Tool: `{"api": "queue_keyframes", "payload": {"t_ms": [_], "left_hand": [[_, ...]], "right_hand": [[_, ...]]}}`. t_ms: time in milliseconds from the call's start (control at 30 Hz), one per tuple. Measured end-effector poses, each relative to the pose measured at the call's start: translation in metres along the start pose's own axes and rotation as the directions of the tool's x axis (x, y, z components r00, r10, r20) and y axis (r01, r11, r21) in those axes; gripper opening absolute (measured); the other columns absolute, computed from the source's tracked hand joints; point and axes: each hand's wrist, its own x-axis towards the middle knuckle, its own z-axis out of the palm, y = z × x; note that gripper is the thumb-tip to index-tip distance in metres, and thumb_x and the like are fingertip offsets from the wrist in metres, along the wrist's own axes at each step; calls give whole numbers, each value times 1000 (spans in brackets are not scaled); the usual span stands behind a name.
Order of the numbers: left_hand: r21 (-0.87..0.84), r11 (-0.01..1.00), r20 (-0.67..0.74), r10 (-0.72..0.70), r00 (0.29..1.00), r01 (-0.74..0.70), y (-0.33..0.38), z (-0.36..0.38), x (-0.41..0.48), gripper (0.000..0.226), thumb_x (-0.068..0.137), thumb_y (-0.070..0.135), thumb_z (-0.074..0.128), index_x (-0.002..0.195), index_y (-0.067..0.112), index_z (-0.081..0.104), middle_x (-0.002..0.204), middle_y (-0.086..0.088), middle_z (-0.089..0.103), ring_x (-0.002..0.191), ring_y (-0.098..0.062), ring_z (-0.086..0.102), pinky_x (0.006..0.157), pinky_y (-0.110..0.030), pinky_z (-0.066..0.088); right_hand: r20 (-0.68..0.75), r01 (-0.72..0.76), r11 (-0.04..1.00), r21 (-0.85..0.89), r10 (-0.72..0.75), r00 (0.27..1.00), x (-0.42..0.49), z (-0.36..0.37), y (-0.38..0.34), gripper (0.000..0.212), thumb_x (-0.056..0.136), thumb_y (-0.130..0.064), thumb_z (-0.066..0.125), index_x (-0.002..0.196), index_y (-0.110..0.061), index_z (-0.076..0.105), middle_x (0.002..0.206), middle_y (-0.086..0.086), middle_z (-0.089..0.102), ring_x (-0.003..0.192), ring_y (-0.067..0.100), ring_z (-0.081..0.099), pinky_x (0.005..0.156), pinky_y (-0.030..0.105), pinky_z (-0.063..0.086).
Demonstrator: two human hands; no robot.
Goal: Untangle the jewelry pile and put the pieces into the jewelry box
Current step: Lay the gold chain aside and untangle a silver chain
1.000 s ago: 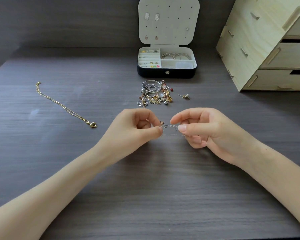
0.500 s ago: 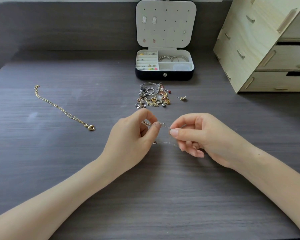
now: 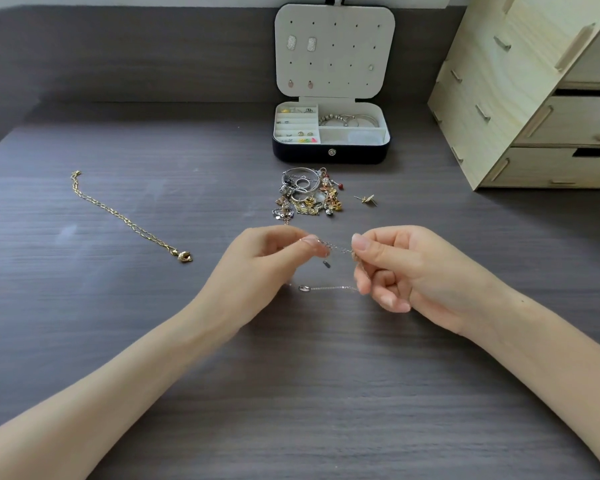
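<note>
A thin silver chain stretches between my two hands above the dark table. My left hand pinches one end, my right hand pinches the other. A lower loop of the chain with a small oval charm hangs beneath, and a small tag dangles between the hands. Beyond the hands lies the tangled jewelry pile of rings, chains and charms. The open jewelry box stands behind the pile, lid up, with earrings on the lid and bracelets inside.
A gold necklace with a pendant lies stretched out at the left. A single gold earring sits right of the pile. A pale wooden drawer unit stands at the back right.
My hands have drawn slightly apart, stretching the chain between them. A lower loop with its charm now hangs in sight below. The camera has tilted, so the box sits lower in view.
</note>
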Motion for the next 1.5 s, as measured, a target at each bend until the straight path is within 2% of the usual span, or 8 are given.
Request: {"api": "queue_keyframes", "payload": {"t_ms": [233,400,667,833,933,1100,1333,1500], "left_hand": [[-232,954,236,-133,963,189,11,1,0,46,96,32,38,77,7,72,44,5,16,45,-12,11,46,-25,13],[-288,922,303,-168,938,258,14,-1,1,44,78,42,41,60,15,70,41,8,18,42,-9,12,45,-23,13],[-368,885,355,-149,923,285,12,0,1,40,81,38,56,47,15,58,51,3,29,54,-15,19,56,-25,25],[-284,923,290,-177,940,262,14,8,-1,49,81,39,53,37,17,45,51,-1,28,51,-15,23,56,-27,25],[-428,849,258,-214,942,311,13,5,3,51,80,40,44,36,14,46,47,0,26,47,-13,23,49,-22,25],[-539,765,229,-269,936,352,10,3,5,59,91,36,39,40,12,56,44,1,31,43,-11,26,47,-21,25],[-529,803,30,-307,951,276,12,0,4,30,97,24,38,88,12,64,53,-1,49,48,-11,41,51,-18,39],[-482,857,-88,-253,963,181,13,-7,3,25,93,12,41,93,17,66,70,-1,66,58,-13,51,61,-27,32]], "right_hand": [[-4,33,999,-2,-33,999,0,3,1,24,76,-33,59,79,-9,55,45,2,42,34,8,23,44,26,10],[44,49,999,-23,-47,998,-2,1,0,29,83,-37,65,69,-13,61,46,-1,38,37,10,23,44,27,12],[126,75,997,31,-78,989,-2,0,-1,32,80,-29,58,51,-16,52,56,3,51,47,12,36,44,25,21],[83,91,990,104,-100,991,-1,-1,-1,15,78,-23,60,66,-15,66,51,8,58,36,13,41,39,21,32],[-15,87,986,140,-86,996,-1,1,-4,11,76,-17,64,70,-10,59,52,12,61,34,15,44,38,20,35],[-147,73,968,242,-38,988,2,0,-3,25,95,-12,39,71,-11,43,54,11,61,35,17,46,38,20,37],[-194,116,951,288,-61,979,2,-2,-4,23,96,-14,36,73,-14,41,59,10,60,43,17,47,41,23,37],[-253,131,939,318,-49,966,0,-5,-7,15,92,-6,41,80,-13,42,59,9,61,44,15,48,39,22,36]]}}
